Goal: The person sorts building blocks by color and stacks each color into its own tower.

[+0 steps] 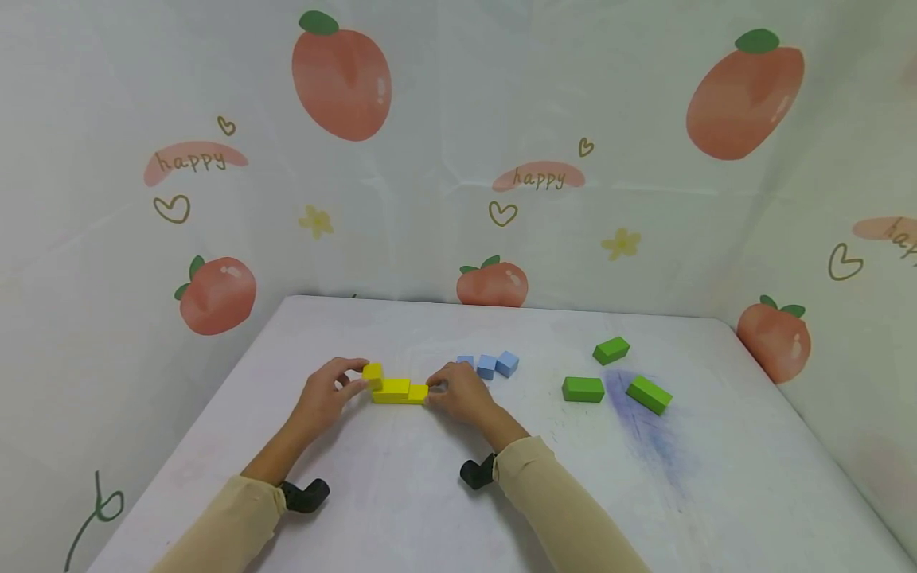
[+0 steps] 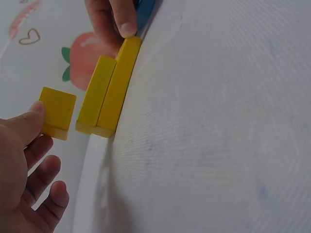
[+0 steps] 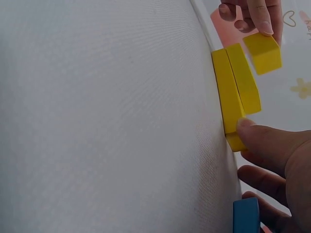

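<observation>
Between the thumb and forefinger of my left hand (image 1: 325, 396) is a yellow cube (image 2: 58, 109), held up at the left end of a low yellow stack. A gap shows between the cube and the stack in the left wrist view. The stack has a shorter yellow block (image 1: 392, 387) lying on a longer yellow bottom row (image 3: 225, 92), both flush at the left end. My right hand (image 1: 464, 394) pinches the right end of that bottom row, thumb on the near side. Its other fingers are spread beside a blue cube (image 3: 246, 215).
Three small blue cubes (image 1: 507, 364) sit just behind my right hand, one partly hidden by it. Farther right lie three green blocks (image 1: 583, 389), set at different angles. A patterned curtain (image 1: 430, 239) hangs behind the white tabletop (image 1: 401, 493), which has a purple smudge at right.
</observation>
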{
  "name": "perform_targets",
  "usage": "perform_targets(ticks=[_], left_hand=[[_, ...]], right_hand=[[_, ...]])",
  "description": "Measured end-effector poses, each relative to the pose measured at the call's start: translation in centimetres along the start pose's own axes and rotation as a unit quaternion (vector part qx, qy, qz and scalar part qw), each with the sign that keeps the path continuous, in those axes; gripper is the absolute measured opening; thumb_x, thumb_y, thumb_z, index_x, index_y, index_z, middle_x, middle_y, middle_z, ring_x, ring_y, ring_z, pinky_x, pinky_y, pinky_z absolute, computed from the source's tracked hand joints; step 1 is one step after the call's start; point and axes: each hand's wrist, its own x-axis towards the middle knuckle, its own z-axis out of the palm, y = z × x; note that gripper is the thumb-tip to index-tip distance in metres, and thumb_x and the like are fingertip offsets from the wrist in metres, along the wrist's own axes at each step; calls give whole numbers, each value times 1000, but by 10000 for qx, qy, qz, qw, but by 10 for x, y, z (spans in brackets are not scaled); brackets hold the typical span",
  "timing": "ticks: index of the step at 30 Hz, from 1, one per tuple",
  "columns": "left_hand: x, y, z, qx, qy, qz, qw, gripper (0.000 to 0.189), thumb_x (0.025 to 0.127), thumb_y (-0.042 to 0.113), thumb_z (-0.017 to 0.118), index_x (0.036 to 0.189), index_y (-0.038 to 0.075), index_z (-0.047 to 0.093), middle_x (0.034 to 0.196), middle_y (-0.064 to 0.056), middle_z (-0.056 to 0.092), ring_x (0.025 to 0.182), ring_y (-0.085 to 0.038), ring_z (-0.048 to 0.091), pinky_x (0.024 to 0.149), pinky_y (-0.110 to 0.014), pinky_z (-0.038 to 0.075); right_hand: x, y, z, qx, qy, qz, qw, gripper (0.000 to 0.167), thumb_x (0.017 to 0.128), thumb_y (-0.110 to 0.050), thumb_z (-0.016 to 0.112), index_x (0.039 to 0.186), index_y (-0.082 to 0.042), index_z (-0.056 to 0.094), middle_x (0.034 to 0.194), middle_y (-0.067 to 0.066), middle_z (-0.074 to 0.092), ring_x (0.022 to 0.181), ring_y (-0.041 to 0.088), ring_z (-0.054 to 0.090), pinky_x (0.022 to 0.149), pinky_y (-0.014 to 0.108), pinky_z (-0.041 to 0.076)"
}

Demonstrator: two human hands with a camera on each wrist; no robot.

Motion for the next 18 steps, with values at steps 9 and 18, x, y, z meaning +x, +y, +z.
perform_targets(ticks=[9, 18], left_hand=[[-2, -1, 4, 35, -65, 133, 9999, 37, 91, 12, 69, 127, 9, 62, 116, -7, 63, 86, -19, 51, 69, -29, 46], [-2, 0, 5, -3, -70, 260, 9996, 37, 91, 11, 69, 127, 8, 62, 115, -7, 63, 84, -18, 51, 67, -27, 45]], right_hand=[[-1, -1, -1, 43, 8, -1, 10000, 25, 84, -24, 78, 108, -17, 76, 105, -3, 67, 102, 19, 54, 90, 35, 45], [-1, -1, -1, 22, 19, 32, 10000, 27, 83, -26, 78, 109, -17, 76, 105, -4, 66, 101, 18, 53, 89, 34, 45]])
